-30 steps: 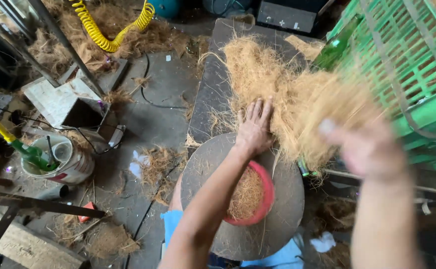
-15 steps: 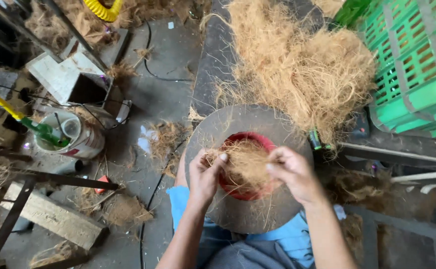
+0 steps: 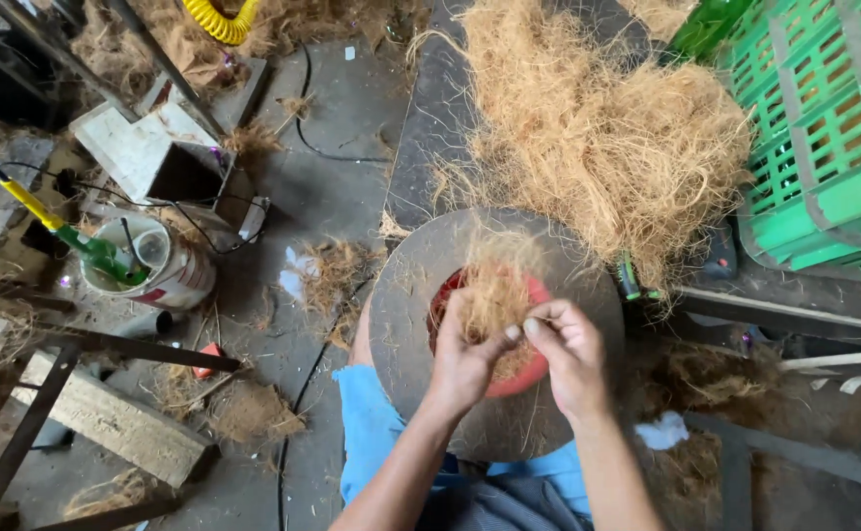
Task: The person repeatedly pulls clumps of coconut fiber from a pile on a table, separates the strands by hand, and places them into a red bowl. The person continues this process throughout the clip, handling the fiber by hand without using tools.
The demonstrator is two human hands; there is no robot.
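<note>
Littered concrete floor (image 3: 322,197) beneath round board (image 3: 401,295).

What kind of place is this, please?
Probably a small, rough workshop for handling plant fibre. A big fibre pile lies on the bench, loose fibre litters the floor, and a yellow coiled hose, a green crate and a bucket stand around.

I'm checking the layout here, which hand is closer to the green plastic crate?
The right hand. It sits over the red bowl on the side toward the green plastic crate; the left hand is beside it, farther from the crate.
</note>
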